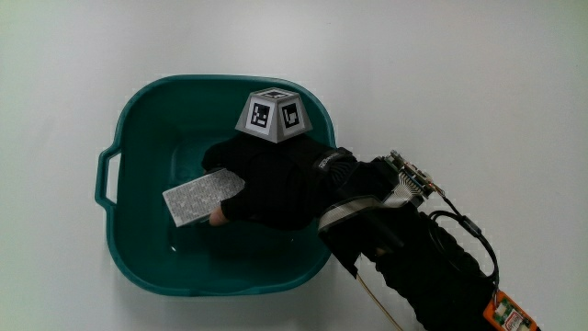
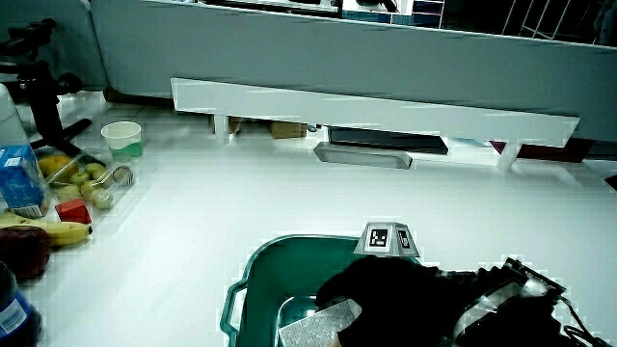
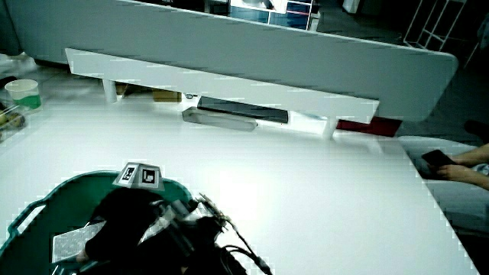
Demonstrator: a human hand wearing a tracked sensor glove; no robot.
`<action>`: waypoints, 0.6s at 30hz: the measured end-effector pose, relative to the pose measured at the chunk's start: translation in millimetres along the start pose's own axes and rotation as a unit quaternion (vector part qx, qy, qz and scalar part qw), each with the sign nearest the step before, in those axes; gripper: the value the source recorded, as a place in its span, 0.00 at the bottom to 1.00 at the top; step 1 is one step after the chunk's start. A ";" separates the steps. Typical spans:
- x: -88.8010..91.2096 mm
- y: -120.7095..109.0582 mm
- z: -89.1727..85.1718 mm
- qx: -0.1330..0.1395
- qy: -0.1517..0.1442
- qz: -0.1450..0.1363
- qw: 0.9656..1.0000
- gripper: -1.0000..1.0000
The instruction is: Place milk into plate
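A teal tub with handles (image 1: 138,110) (image 2: 253,268) (image 3: 46,195) stands on the white table, serving as the plate. Inside it lies a flat grey speckled carton, the milk (image 1: 197,194) (image 2: 313,328) (image 3: 70,243). The gloved hand (image 1: 276,179) (image 2: 386,289) (image 3: 122,218) reaches into the tub, with its fingers closed around the end of the carton that is nearer the forearm. The patterned cube (image 1: 274,115) sits on the back of the hand. The carton's held end is hidden under the glove.
In a side view, fruit, a blue carton (image 2: 19,178) and a red block lie at the table's edge, with a small white and green cup (image 2: 122,138) nearby. A low white partition (image 2: 366,108) (image 3: 221,84) runs along the table, a dark tray under it.
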 end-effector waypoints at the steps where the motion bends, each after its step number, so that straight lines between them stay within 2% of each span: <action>1: 1.1 0.0 0.1 -0.001 0.028 0.005 1.000 0.50; 2: 2.3 -0.2 -0.4 0.007 0.050 0.003 0.999 0.50; 3: 1.4 0.5 -1.1 0.009 0.039 0.005 0.999 0.50; 4: -1.0 0.9 -0.7 -0.001 0.014 -0.005 1.000 0.48; 5: 0.6 2.2 -1.5 -0.002 0.012 -0.008 1.000 0.46; 6: 0.9 0.4 -1.0 -0.008 0.035 -0.003 0.999 0.44; 7: 1.7 -0.2 -1.0 -0.001 0.043 0.000 0.999 0.42; 9: 0.4 -1.1 -1.0 0.001 0.031 -0.006 0.999 0.38; 12: -0.4 -3.6 -2.1 0.019 0.025 -0.003 0.999 0.32; 16: -7.3 -14.1 -0.9 0.037 0.035 0.011 0.999 0.24; 18: -15.1 -22.7 -0.7 0.050 0.003 0.009 0.999 0.20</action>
